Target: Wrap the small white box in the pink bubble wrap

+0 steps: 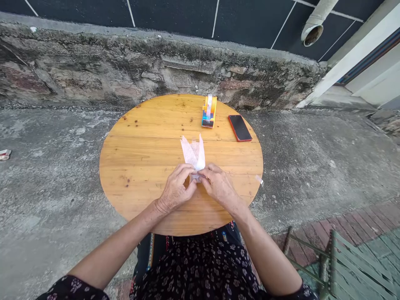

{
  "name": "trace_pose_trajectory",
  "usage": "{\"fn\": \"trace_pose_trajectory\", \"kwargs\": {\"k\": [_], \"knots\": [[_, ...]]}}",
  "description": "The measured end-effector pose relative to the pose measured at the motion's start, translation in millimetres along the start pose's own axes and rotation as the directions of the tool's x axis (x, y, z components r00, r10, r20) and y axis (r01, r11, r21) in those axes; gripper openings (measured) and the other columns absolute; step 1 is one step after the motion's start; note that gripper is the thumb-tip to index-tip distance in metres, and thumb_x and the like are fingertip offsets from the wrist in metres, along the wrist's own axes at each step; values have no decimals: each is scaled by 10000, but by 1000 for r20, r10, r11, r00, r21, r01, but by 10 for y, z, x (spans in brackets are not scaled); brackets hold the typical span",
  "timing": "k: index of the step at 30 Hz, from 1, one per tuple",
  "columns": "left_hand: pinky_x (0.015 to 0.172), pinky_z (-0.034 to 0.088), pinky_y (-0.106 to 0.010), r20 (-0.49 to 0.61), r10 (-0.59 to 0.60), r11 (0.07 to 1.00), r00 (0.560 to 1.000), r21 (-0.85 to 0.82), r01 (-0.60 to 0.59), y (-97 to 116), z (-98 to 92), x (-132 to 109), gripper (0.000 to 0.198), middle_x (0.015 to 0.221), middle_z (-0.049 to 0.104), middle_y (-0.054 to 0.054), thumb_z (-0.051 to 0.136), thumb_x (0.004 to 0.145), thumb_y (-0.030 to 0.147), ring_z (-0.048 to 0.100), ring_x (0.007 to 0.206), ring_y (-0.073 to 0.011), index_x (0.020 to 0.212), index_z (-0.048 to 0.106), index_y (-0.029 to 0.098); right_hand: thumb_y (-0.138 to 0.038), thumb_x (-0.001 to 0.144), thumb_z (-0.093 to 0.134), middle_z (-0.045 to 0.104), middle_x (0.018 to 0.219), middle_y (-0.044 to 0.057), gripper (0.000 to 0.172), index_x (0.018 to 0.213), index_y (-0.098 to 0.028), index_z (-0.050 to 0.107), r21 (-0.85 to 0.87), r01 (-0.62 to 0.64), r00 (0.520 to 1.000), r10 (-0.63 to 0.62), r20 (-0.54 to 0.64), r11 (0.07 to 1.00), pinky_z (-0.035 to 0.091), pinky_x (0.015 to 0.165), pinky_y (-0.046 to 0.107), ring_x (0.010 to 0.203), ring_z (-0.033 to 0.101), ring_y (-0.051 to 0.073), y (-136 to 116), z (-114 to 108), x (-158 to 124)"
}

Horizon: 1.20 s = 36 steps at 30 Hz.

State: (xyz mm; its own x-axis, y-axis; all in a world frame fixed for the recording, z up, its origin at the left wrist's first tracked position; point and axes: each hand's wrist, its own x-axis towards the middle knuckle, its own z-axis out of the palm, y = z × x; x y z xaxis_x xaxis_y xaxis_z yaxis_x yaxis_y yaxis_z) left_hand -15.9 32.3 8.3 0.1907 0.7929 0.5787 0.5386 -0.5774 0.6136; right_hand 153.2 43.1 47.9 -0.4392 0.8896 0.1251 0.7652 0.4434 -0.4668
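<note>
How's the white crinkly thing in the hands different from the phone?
The white crinkly thing is pale, while the phone is black and red. The white crinkly thing has pointy ends; the phone is a neat rectangle. The left hand and right hand pinch the white crinkly thing, but neither touches the phone. Both are smaller than the wooden table.

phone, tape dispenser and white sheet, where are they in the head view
Phone (240, 128), head view: middle of its dark screen.
Tape dispenser (213, 110), head view: its yellow side.
White sheet (199, 161), head view: below its raised tips.
</note>
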Motion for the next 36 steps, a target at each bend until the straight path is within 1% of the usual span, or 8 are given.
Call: {"fn": "trace_pose_trajectory", "kwargs": {"k": [4,7,10,15,18,23,29,36], "knots": [[857,486,-328,-88,-163,987,983,-21,162,-88,-19,74,145,961,623,-61,525,809,109,599,932,-180,913,607,168,-170,899,542,635,1012,46,189,1013,-216,685,-29,13,1000,-14,-10,999,479,794,285,926,609,182,19,17,-6],[813,499,-305,-73,-272,961,960,-75,266,-189,-37,124,165,946,635,-52,518,828,141,610,877,-165,944,632,166,-176,891,561,634,1005,51,178,1006,-216,690,-32,25,1000,-25,-18,999,484,825,313,939,600,194,39,32,-2],[803,509,-302,-34,-322,940,946,-129,315,-250,-25,168,196,984,643,-63,518,841,169,620,887,-167,990,646,160,-183,880,575,629,989,58,171,996,-224,695,-43,38,998,-40,-49,998,483,831,360,924,587,213,56,45,-4],[890,495,-329,3,-332,931,943,-159,328,-242,43,226,193,1045,652,-76,508,871,193,616,986,-187,992,656,167,-192,872,574,559,1225,104,200,1030,-233,690,-22,55,991,-57,-123,998,476,889,452,1077,545,278,127,103,-27],[941,473,-341,16,-329,931,944,-164,327,-246,69,249,193,1063,651,-81,500,888,201,600,1045,-193,995,657,168,-202,890,548,470,1363,131,228,1085,-215,666,53,64,992,-58,-111,997,467,951,470,1179,507,290,180,141,-33],[977,454,-348,56,-309,938,949,-149,314,-286,76,287,217,1111,650,-78,480,910,214,592,1079,-194,1034,654,177,-226,908,533,459,1390,149,217,1091,-205,649,89,78,993,-70,-90,993,451,983,493,1239,488,298,225,153,-25],[898,481,-339,103,-286,948,953,-114,296,-307,85,346,214,1034,667,-76,471,906,210,608,996,-193,1000,660,173,-213,902,545,454,1417,129,199,1082,-213,633,101,133,988,-123,-96,986,420,1018,483,1265,469,276,273,151,-20],[884,486,-352,131,-288,950,949,-87,300,-352,114,390,204,1020,664,-82,477,890,200,605,982,-204,959,668,174,-209,900,547,417,1464,99,197,1090,-222,596,137,169,985,-165,-40,976,375,1065,463,1326,411,250,305,104,36]]}}
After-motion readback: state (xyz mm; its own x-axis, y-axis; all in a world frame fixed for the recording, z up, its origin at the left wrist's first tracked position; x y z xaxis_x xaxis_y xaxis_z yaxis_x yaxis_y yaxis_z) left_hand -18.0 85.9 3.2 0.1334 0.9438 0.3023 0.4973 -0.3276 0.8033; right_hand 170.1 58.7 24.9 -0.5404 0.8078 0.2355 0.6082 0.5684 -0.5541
